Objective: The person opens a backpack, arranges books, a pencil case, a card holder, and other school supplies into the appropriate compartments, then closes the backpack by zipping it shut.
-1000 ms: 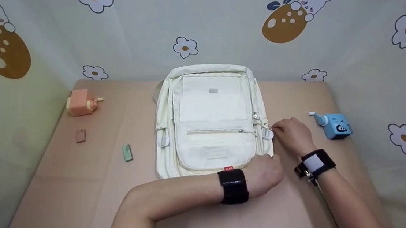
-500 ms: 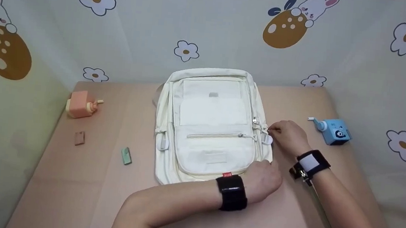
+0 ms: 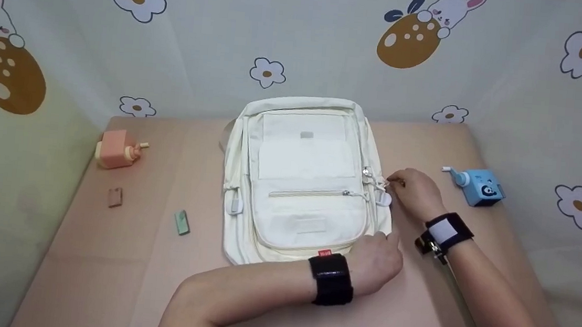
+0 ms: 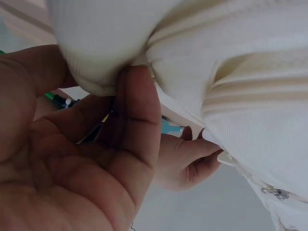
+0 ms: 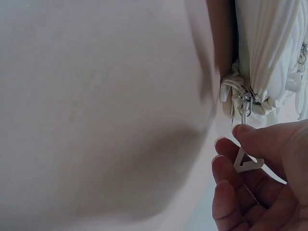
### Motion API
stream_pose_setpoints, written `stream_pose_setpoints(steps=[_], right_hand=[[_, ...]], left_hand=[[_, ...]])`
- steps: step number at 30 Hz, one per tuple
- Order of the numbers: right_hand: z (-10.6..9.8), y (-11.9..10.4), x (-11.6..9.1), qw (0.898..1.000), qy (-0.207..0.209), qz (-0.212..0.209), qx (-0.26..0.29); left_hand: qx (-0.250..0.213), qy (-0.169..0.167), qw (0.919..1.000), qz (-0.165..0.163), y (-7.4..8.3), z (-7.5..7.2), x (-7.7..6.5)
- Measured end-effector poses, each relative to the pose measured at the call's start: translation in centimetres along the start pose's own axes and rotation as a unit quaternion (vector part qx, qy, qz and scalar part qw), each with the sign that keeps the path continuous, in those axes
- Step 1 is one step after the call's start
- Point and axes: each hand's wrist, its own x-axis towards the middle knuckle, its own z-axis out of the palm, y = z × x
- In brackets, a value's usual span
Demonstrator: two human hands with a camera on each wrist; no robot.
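A cream backpack (image 3: 304,159) lies front side up on the table. My left hand (image 3: 377,263) is at its lower right corner; in the left wrist view its fingertips pinch the bag's fabric (image 4: 103,72). At the bag's right side is my right hand (image 3: 417,194). In the right wrist view, that hand holds a zipper pull (image 5: 249,166) with a triangular end between thumb and fingers. A short cord ties the pull to a metal zipper slider (image 5: 246,102) on the side seam. How far that zipper runs apart is hidden.
At right stands a blue crank pencil sharpener (image 3: 481,188), at left a pink one (image 3: 116,149). A small reddish-brown block (image 3: 115,197) and a green block (image 3: 182,222) lie left of the bag. Patterned cloth (image 3: 202,29) surrounds the table (image 3: 85,282).
The head view has tilted slightly, so everything sits a little lower in it. My right hand has shifted slightly up along the bag's side. My left hand keeps its place at the corner.
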Motion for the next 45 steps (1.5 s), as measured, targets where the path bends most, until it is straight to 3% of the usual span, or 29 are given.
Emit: stream_pose_setpoints(steps=[7, 14, 20, 25, 29, 34, 38, 45], right_hand=[[-0.1, -0.1, 0.2, 1.0, 0.015, -0.001, -0.001], [-0.2, 0.2, -0.2, 1.0, 0.004, 0.015, -0.022], [0.0, 0.7, -1.0, 1.0, 0.016, 0.015, -0.022], [-0.1, 0.6, -1.8, 0.999, 0.033, 0.006, -0.018], [-0.5, 0.1, -2.1, 0.999, 0.048, 0.001, -0.015], [-0.9, -0.6, -2.7, 0.998, 0.061, -0.009, -0.01], [-1.1, -1.0, -3.1, 0.996, 0.082, -0.026, -0.009], [-1.0, -1.9, -3.5, 0.992, 0.112, -0.064, -0.01]], left_hand=[[-0.024, -0.018, 0.9995, 0.009, -0.3, -0.3, -0.3], [-0.017, -0.009, 0.9996, 0.022, -0.3, -0.7, -1.4], [-0.012, 0.011, 0.9986, 0.05, -0.5, -1.1, -3.3], [-0.061, 0.008, 0.9959, 0.067, -1.1, -0.9, -5.4], [-0.096, -0.018, 0.9916, 0.085, -2.3, -0.9, -6.9], [-0.128, 0.001, 0.9852, 0.114, -4.5, -0.5, -8.8], [-0.172, 0.006, 0.9813, 0.087, -7.0, 0.0, -10.1], [-0.207, -0.001, 0.9781, -0.021, -12.2, 1.8, -11.5]])
